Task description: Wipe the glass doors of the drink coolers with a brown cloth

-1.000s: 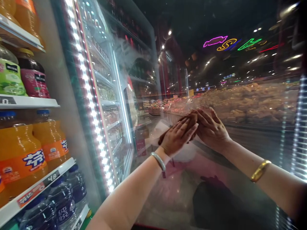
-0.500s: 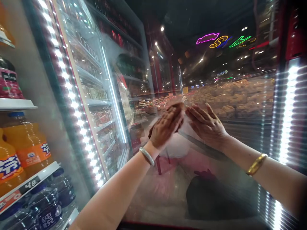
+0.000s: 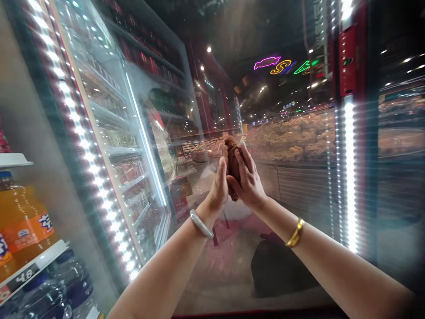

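Note:
A crumpled brown cloth (image 3: 233, 165) is pressed between both hands in front of a glass door pane (image 3: 219, 266). My left hand (image 3: 219, 184), with a pale bangle on its wrist, has its palm turned inward against the cloth's left side. On the right side, my right hand (image 3: 248, 179) lies over the cloth with its fingers bent round it; a gold bracelet circles that wrist. The cloth's top edge sticks out above the fingers.
At the left, a shelf (image 3: 36, 266) carries orange drink bottles (image 3: 25, 221), with dark-labelled bottles (image 3: 71, 279) below. Bright light strips (image 3: 83, 137) line the left side and another (image 3: 350, 177) the right. Shelves and neon signs show in the glass.
My right hand has moved left onto the cloth, and my left hand has turned from lying flat over it to its left side. The view has shifted right.

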Tool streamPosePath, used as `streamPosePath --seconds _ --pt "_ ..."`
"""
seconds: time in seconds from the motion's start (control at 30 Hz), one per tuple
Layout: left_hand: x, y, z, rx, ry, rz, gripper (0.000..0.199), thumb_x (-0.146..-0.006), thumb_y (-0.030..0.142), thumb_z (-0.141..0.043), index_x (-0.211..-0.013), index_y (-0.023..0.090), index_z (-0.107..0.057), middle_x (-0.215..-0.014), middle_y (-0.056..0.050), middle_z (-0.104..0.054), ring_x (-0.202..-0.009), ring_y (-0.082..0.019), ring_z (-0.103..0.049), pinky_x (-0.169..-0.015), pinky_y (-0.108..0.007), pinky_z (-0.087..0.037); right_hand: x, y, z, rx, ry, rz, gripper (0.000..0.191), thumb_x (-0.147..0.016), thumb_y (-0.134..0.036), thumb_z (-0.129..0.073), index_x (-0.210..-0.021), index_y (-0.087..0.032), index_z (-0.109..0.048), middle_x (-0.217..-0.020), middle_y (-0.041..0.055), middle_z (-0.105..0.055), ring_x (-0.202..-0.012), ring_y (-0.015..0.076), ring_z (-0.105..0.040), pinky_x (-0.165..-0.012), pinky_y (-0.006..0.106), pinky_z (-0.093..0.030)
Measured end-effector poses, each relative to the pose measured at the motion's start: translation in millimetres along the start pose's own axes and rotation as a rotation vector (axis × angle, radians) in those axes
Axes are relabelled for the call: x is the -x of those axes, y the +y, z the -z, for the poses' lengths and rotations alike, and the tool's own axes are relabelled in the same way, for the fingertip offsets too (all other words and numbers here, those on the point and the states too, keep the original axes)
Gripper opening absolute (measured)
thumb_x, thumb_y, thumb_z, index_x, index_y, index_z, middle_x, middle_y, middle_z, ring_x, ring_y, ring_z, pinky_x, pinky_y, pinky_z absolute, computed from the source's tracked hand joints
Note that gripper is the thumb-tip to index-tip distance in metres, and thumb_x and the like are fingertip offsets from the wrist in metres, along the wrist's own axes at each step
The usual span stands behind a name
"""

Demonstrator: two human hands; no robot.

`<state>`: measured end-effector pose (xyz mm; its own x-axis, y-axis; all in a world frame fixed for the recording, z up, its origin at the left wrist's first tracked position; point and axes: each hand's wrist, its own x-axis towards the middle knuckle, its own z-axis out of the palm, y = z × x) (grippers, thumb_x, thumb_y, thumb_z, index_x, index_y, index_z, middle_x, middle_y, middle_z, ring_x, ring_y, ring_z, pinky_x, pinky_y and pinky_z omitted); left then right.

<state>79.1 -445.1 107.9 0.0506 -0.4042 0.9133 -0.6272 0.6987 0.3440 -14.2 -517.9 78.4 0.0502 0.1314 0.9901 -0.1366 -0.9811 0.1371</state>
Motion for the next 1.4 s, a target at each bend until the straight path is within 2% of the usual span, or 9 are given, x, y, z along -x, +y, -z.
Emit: streamPosePath --seconds 0.2,0.37,0.5,0.63,0.83,1.0,1.17,1.33,1.4 --pt "-16.8 -12.5 34.6 -0.482 0.125 -0.355 0.061 -0.114 0.048 -0.021 -0.17 0.025 -0.029 -0.178 -0.007 -0.03 -0.167 -0.02 -0.024 -0.139 -0.045 -0.019 -21.6 39.0 28.3 0.173 -0.252 0.397 0.03 -0.104 -0.022 -0.056 -0.129 -0.03 -0.071 -0.141 -0.0005 -0.069 -0.143 0.0214 -0.055 -0.13 0.048 -0.041" --pt "-16.4 -35.9 22.8 -0.925 0.034 -0.309 0.064 -0.112 0.041 -0.033 -0.171 0.019 -0.022 -0.178 -0.011 -0.025 -0.168 -0.022 -0.015 -0.14 -0.051 -0.006 -21.4 48.9 49.6 0.381 0.002 -0.023 0.028 -0.103 -0.027 -0.054 -0.128 -0.027 -0.068 -0.147 0.0081 -0.063 -0.14 0.028 -0.055 -0.118 0.053 -0.05" --pt "-8.8 -44.2 17.4 -1.102 0.037 -0.365 0.064 -0.11 0.029 -0.036 -0.171 0.016 -0.021 -0.177 -0.011 -0.026 -0.168 -0.023 -0.013 -0.14 -0.052 -0.007 -5.0 23.1 28.7 0.35 -0.066 0.114 0.05 -0.097 -0.033 -0.062 -0.146 -0.02 -0.058 -0.161 0.0135 -0.05 -0.159 0.0364 -0.033 -0.13 0.064 -0.035" --pt "-7.9 -43.8 17.9 -1.134 0.048 -0.371 0.067 -0.109 0.027 -0.039 -0.172 0.017 -0.018 -0.177 -0.01 -0.024 -0.168 -0.024 -0.013 -0.14 -0.054 -0.011 1.1 34.1 33.2 0.354 -0.137 0.198 0.048 -0.098 -0.031 -0.065 -0.145 -0.031 -0.061 -0.166 0.0058 -0.045 -0.159 0.0334 -0.033 -0.131 0.061 -0.036" --pt "-11.1 -42.3 14.6 -1.11 0.079 -0.338 0.064 -0.109 0.026 -0.036 -0.171 0.019 -0.02 -0.177 -0.008 -0.026 -0.167 -0.02 -0.013 -0.14 -0.049 -0.006 -7.8 42.1 42.0 0.457 0.114 -0.002 0.023 -0.099 -0.025 -0.062 -0.118 -0.028 -0.073 -0.15 0.0102 -0.058 -0.137 0.0307 -0.053 -0.112 0.052 -0.052" --pt "-10.8 -41.6 9.8 -1.096 0.081 -0.352 0.067 -0.109 0.027 -0.037 -0.172 0.018 -0.016 -0.177 -0.009 -0.025 -0.167 -0.022 -0.013 -0.14 -0.05 -0.004 -9.1 42.8 51.8 0.495 -0.154 0.331 0.022 -0.098 -0.022 -0.064 -0.117 -0.028 -0.072 -0.144 0.0049 -0.064 -0.134 0.0257 -0.054 -0.111 0.044 -0.05" --pt "-7.9 -41.7 -14.8 -1.059 0.1 -0.309 0.07 -0.109 0.027 -0.037 -0.173 0.019 -0.008 -0.178 -0.009 -0.021 -0.168 -0.023 -0.012 -0.139 -0.056 -0.005 -6.7 58.0 62.4 0.568 0.137 -0.025 0.018 -0.098 -0.029 -0.064 -0.113 -0.028 -0.073 -0.144 0.0098 -0.062 -0.132 0.0323 -0.054 -0.108 0.054 -0.049" --pt "0.6 -45.7 -26.7 -1.093 0.108 -0.372 0.074 -0.109 0.027 -0.041 -0.172 0.016 -0.005 -0.176 -0.013 -0.026 -0.167 -0.024 -0.017 -0.14 -0.053 -0.007 -0.8 56.4 61.3 0.572 -0.13 0.365 0.024 -0.095 -0.023 -0.068 -0.117 -0.031 -0.073 -0.141 0.0036 -0.065 -0.131 0.0258 -0.056 -0.11 0.044 -0.05" --pt "2.9 -46.0 -27.0 -1.091 0.107 -0.378 0.075 -0.109 0.027 -0.04 -0.172 0.017 0.0 -0.176 -0.011 -0.026 -0.167 -0.023 -0.016 -0.14 -0.052 -0.006 -1.4 61.7 67.0 0.597 -0.073 0.265 0.024 -0.096 -0.025 -0.067 -0.118 -0.031 -0.073 -0.141 0.0049 -0.065 -0.13 0.0268 -0.056 -0.108 0.044 -0.051"
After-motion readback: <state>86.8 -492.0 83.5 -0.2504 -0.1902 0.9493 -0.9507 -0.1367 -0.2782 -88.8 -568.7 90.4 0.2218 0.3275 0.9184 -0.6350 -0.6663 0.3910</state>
